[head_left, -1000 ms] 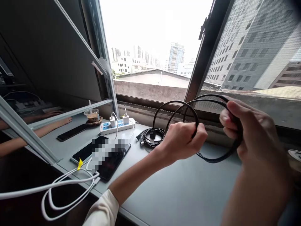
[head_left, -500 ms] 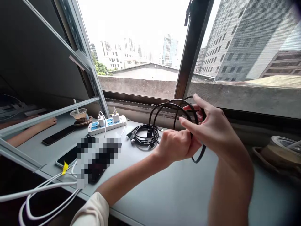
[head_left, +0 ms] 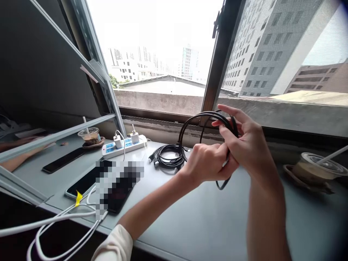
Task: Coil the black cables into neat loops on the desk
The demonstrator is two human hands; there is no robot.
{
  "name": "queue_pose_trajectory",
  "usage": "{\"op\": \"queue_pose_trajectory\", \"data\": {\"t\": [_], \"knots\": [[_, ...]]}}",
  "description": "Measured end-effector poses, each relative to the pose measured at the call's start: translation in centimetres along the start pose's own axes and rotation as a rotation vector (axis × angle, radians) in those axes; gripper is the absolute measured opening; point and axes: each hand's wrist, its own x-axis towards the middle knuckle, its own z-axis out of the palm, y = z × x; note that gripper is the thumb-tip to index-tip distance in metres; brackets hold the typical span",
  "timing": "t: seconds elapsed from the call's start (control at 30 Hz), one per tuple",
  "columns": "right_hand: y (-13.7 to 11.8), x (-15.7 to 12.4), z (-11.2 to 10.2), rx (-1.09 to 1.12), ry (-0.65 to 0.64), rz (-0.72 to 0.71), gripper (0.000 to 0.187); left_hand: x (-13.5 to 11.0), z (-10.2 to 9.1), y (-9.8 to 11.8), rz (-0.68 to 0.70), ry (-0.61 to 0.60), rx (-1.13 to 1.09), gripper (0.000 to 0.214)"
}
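A black cable (head_left: 194, 116) hangs in loose loops between my two hands, above the grey desk (head_left: 174, 217). My left hand (head_left: 208, 161) is closed around the lower part of the loops, knuckles up. Against it, my right hand (head_left: 244, 139) grips the loops' right side between thumb and fingers, with the index finger stretched out over the top. The palms hide part of the cable. Behind my left hand, a coiled bundle of black cables (head_left: 167, 156) with plugs lies on the desk.
A white power strip (head_left: 127, 146) holds two chargers. Phones (head_left: 63, 160) and white cables (head_left: 67, 216) lie at the left. Lidded drink cups stand at the left (head_left: 89, 136) and right (head_left: 312, 170). Another person's forearm (head_left: 24, 157) shows behind the metal frame (head_left: 107, 85).
My right hand has come closer to my left hand, and the cable's loops are drawn together more tightly. The view has shifted slightly. At the left, the other person's hand has moved.
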Motion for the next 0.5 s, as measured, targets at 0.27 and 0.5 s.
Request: {"op": "queue_pose_trajectory", "data": {"t": [0.27, 0.5], "knots": [[-1.4, -0.4, -0.5, -0.18, 0.158, -0.065, 0.05, 1.3, -5.3, -0.3, -0.266, 0.185, -0.166, 0.028], [-2.6, -1.1, 1.0, -0.241, 0.263, -0.231, 0.039, 1.4, -6.2, -3.8, -0.211, -0.145, -0.219, 0.076]]}}
